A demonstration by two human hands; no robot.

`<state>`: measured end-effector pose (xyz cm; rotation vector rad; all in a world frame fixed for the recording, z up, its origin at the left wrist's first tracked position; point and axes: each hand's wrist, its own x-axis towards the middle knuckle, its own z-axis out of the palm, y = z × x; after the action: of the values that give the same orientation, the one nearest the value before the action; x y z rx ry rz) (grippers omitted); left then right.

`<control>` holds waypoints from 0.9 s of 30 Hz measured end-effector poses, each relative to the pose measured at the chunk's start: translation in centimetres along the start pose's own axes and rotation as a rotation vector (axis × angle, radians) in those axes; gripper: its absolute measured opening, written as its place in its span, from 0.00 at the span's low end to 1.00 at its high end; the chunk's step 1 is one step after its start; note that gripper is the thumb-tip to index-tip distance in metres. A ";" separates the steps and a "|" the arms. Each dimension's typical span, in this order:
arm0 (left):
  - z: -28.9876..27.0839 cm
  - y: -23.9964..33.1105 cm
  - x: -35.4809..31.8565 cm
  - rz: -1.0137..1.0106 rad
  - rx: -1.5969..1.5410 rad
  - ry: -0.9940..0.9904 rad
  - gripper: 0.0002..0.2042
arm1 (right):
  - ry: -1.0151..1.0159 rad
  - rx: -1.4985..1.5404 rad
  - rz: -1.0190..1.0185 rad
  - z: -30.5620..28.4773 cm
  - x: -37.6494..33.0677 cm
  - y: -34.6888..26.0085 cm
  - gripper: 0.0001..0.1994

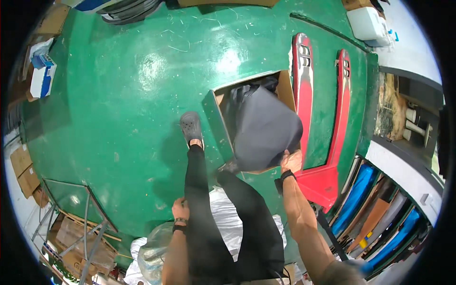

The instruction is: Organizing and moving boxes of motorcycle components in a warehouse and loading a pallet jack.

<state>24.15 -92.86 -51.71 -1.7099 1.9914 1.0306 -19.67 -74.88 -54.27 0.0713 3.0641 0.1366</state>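
Observation:
A cardboard box (221,126) stands uncovered on the green floor in front of my feet. Out of it bulges a smooth dark grey sheet (268,126), covering much of its opening and its right rim. Crumpled black plastic (242,94) shows behind the sheet inside the box; what lies deeper is hidden. My right hand (289,161) is closed at the sheet's near right corner, by the box's edge. Beside my left knee, my left hand (180,209) has its fingers curled, with nothing visible in them.
Red pallet-jack forks (304,90) lie just right of the box. Clear and white plastic bags (156,247) are by my legs. A metal frame (88,209) stands at left, rolls of material (354,197) fill a rack at right, and a white jerrycan (365,23) sits far right.

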 end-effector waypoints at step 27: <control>-0.4 -3.0 -0.8 -0.013 -0.025 -0.017 0.10 | -0.846 1.351 0.300 -7.8 3.3 0.2 0.21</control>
<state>27.24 -92.64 -51.84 -1.7190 1.9621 1.0658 -23.56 -75.22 -46.72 0.4820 1.7779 -1.4689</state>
